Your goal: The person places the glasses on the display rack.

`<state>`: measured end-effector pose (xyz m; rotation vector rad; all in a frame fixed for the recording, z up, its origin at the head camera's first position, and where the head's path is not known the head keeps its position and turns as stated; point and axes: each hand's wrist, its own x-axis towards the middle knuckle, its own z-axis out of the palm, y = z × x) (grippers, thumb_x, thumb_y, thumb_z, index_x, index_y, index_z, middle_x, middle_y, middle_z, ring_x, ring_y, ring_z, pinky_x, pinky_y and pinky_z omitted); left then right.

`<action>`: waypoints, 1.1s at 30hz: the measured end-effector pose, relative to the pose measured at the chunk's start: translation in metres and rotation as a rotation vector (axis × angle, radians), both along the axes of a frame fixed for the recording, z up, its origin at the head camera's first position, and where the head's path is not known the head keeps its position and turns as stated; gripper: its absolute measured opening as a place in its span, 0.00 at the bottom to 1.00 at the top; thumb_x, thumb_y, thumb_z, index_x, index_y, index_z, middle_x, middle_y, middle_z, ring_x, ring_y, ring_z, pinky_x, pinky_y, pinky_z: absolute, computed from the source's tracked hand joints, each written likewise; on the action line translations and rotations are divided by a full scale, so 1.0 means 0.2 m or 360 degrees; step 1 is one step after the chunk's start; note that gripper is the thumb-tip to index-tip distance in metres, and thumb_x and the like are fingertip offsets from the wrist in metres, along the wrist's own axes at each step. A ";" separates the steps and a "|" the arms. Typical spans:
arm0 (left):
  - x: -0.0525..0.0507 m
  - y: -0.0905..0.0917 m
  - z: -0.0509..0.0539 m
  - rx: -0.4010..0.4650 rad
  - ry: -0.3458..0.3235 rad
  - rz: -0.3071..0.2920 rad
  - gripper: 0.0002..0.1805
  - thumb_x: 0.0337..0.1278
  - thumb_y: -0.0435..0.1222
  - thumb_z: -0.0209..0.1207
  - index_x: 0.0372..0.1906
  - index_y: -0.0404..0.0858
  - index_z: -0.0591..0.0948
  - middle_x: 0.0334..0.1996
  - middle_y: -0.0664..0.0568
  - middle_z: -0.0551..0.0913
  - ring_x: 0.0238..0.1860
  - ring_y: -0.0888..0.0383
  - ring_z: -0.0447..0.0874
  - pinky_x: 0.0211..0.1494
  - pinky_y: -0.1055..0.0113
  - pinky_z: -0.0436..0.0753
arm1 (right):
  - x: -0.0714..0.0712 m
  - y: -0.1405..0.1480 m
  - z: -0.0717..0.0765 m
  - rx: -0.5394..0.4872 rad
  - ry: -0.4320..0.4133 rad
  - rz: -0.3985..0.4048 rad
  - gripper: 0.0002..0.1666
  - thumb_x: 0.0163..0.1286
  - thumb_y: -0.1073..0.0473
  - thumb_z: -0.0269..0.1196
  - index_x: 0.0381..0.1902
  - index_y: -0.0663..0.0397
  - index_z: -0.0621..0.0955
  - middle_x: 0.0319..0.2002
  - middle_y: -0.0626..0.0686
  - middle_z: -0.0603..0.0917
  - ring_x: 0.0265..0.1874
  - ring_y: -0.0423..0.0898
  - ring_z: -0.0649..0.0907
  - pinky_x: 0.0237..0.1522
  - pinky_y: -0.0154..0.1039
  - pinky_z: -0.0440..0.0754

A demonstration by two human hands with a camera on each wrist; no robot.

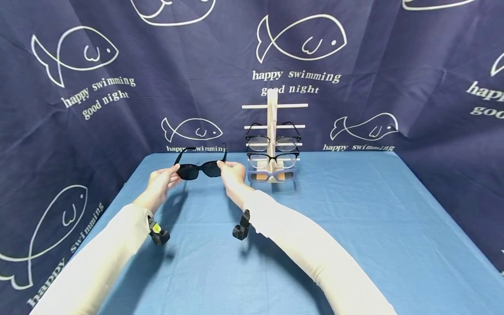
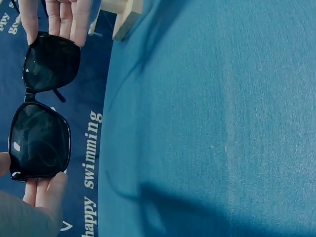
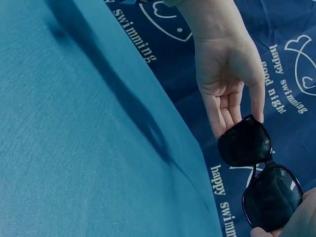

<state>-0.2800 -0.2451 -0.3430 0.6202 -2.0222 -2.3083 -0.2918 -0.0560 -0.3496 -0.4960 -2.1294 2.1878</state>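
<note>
A pair of black sunglasses [image 1: 200, 169] hangs above the table's far left part, its dark lenses facing me and its temples spread open toward the back. My left hand [image 1: 160, 183] pinches the frame's left end between thumb and fingers. At the other end, my right hand [image 1: 233, 175] pinches the frame in the same way. Up close in the left wrist view, the sunglasses [image 2: 42, 138] show glossy lenses with a hand at either end. The right wrist view has the left hand [image 3: 229, 69] behind the near lens of the sunglasses [image 3: 245, 141].
Just right of my right hand stands a wooden display rack [image 1: 272, 98] with crossbars. It carries clear glasses [image 1: 272, 143], a second black-topped pair [image 1: 273, 160] and blue-framed sunglasses [image 1: 271, 176]. A blue cloth [image 1: 354, 210] covers the table; a navy printed curtain [image 1: 220, 57] hangs behind.
</note>
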 end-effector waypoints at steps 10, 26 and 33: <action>0.03 -0.03 0.05 0.0042 0.0030 0.0036 0.12 0.64 0.36 0.58 0.45 0.37 0.69 0.20 0.58 0.82 0.24 0.67 0.83 0.43 0.76 0.86 | 0.02 -0.02 0.04 -0.0033 0.0007 0.0014 0.18 0.63 0.55 0.68 0.47 0.62 0.84 0.48 0.58 0.85 0.50 0.52 0.82 0.57 0.43 0.81; 0.06 -0.01 0.11 -0.0005 0.0100 0.0050 0.09 0.64 0.37 0.58 0.42 0.38 0.72 0.18 0.60 0.82 0.23 0.69 0.82 0.39 0.79 0.85 | 0.05 -0.01 0.10 -0.0020 0.0032 0.0015 0.15 0.63 0.55 0.68 0.44 0.58 0.85 0.43 0.54 0.86 0.43 0.47 0.84 0.50 0.39 0.83; 0.06 -0.01 0.15 0.0013 0.0119 0.0042 0.09 0.63 0.36 0.58 0.42 0.38 0.72 0.18 0.60 0.82 0.22 0.69 0.83 0.35 0.80 0.85 | 0.07 -0.02 0.15 -0.0015 0.0059 -0.0020 0.15 0.64 0.55 0.67 0.45 0.58 0.85 0.45 0.54 0.86 0.46 0.49 0.83 0.50 0.41 0.83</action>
